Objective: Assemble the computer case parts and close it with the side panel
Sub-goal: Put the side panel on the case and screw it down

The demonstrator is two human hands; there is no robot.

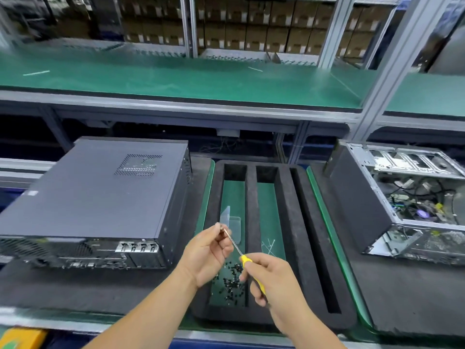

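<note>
A closed dark grey computer case (100, 195) lies on its side at the left, side panel up, rear ports facing me. My right hand (274, 280) grips a yellow-handled screwdriver (251, 268) whose shaft points up and left. My left hand (208, 253) pinches a small screw (221, 227) at the screwdriver's tip. Both hands hover over a black foam tray (284, 222) with slots, above a pile of several small black screws (234, 278). An open case (412, 205) with cables and bare metal frame stands at the right.
A clear plastic piece (231, 220) lies in the tray's left slot, white ties (269, 245) in the middle slot. Black foam mats lie under both cases. A green-topped upper shelf (201, 79) runs across behind, with stacked cardboard boxes beyond it.
</note>
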